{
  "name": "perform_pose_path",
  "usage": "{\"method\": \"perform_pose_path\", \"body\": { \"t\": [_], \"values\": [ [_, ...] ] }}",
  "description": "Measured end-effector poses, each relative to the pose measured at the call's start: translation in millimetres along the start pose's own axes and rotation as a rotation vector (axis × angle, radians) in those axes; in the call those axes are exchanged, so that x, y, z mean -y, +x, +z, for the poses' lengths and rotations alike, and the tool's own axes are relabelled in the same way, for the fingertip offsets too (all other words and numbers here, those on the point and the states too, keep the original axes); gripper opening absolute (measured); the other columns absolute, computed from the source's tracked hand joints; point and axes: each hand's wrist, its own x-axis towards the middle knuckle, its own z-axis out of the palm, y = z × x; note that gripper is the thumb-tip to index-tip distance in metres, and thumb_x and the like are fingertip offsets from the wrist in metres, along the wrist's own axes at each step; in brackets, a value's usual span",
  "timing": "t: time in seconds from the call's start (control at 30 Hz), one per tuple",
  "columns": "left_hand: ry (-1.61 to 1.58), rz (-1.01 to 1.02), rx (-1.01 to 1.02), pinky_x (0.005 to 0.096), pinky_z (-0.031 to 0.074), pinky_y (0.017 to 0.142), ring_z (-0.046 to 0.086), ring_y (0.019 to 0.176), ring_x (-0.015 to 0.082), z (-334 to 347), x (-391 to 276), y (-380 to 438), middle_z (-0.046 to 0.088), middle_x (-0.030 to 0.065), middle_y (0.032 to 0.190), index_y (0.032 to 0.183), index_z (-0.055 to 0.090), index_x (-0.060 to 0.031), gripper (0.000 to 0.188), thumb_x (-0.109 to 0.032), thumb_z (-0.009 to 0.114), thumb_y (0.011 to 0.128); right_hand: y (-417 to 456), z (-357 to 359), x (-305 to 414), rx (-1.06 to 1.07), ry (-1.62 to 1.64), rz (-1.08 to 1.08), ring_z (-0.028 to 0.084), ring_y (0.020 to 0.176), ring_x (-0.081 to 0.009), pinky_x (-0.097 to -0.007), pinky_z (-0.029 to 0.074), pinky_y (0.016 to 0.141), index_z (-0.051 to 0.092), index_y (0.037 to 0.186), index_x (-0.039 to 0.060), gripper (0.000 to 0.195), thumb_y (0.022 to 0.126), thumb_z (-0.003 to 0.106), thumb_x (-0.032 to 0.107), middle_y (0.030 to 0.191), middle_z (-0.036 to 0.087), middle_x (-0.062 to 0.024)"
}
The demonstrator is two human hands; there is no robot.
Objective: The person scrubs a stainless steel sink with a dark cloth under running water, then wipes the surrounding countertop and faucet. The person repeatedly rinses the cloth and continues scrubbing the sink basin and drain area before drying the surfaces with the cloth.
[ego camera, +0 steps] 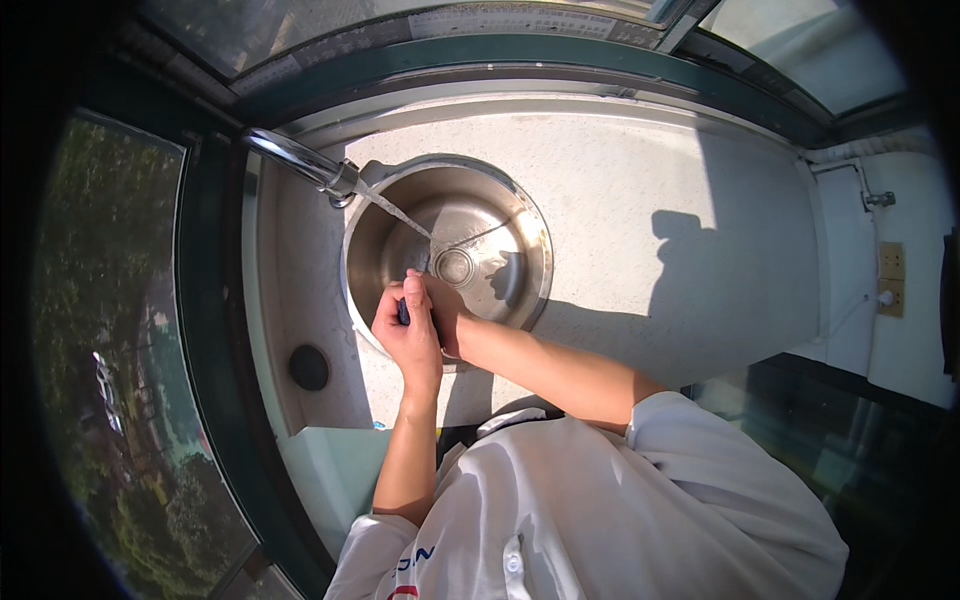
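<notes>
Both hands are together over the near left part of a round stainless steel sink [536, 262]. My left hand [407, 319] is closed around a small dark blue item [403, 312], of which only a little shows between the fingers; its kind I cannot tell. My right hand [448, 307] presses against the same item from the right, its fingers mostly hidden behind the left hand. A chrome faucet [300, 161] reaches in from the upper left, and a stream of water [394, 210] runs from it into the bowl, beyond the hands. The round drain [454, 266] shows in the bottom.
The sink is set in a pale speckled countertop [600, 195] crossed by shadows. A round black disc [309, 367] lies on the counter's left part. Green-framed windows stand on the left and far sides. At right, the wall carries a small valve [881, 199] and sockets [891, 259] with a white plug.
</notes>
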Motion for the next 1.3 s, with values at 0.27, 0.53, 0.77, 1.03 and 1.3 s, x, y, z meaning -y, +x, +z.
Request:
{"method": "perform_pose_path", "body": {
  "t": [0.27,0.53,0.77,1.03,1.3],
  "values": [
    [-0.430,-0.576,-0.332,0.0317,0.025,0.054,0.027,0.055,0.0105,-3.9,26.3,35.1,0.031,-0.0046,0.057,0.062,0.036,-0.0175,0.049,-0.027,0.057,0.105,35.3,-28.0,-4.2,-0.405,-0.781,-0.335,0.059,0.063,-0.0271,-0.0433,0.046,0.061,0.062,0.075,-0.0008,0.042,0.097,0.050,0.032,0.071,0.064,-0.0138],
    [-0.561,-0.763,-0.388,0.0350,0.033,0.060,0.030,0.056,0.0174,5.2,43.9,32.4,0.028,-0.0016,0.057,0.067,0.032,-0.0172,0.042,-0.024,0.048,0.104,30.3,-61.2,3.3,-0.320,-1.519,-0.846,0.069,0.071,-0.0423,-0.0520,0.055,0.065,0.064,0.075,0.0035,0.016,0.088,0.060,0.013,0.071,0.068,-0.0219],
    [-0.867,-0.675,-0.339,0.0370,0.047,0.072,0.041,0.061,0.0191,7.6,20.0,43.4,0.038,0.0010,0.060,0.067,0.034,-0.0168,0.044,-0.030,0.053,0.104,-1.8,-29.5,27.7,-0.142,-0.488,-0.382,0.063,0.098,-0.0139,-0.0316,0.048,0.092,0.068,0.098,0.0053,0.034,0.104,0.054,0.036,0.099,0.067,-0.0021],
    [0.357,0.585,0.255,0.0385,0.052,0.072,0.063,0.080,0.0295,4.8,13.4,7.9,0.066,0.0101,0.089,0.090,0.066,-0.0030,0.014,-0.008,0.078,0.086,-29.5,-59.5,52.9,0.150,0.131,0.064,0.064,0.116,-0.0220,-0.0421,0.050,0.104,0.063,0.121,0.0082,0.034,0.109,0.046,0.035,0.120,0.068,-0.0081],
    [0.481,0.829,0.448,0.0390,0.052,0.073,0.063,0.087,0.0273,3.7,-12.0,-2.8,0.061,0.0085,0.095,0.094,0.066,-0.0064,0.026,-0.023,0.082,0.082,-46.3,-58.6,60.3,0.196,-0.185,0.153,0.059,0.116,-0.0194,-0.0366,0.048,0.102,0.060,0.126,0.0059,0.039,0.109,0.045,0.037,0.122,0.064,-0.0086]
  ]
}}
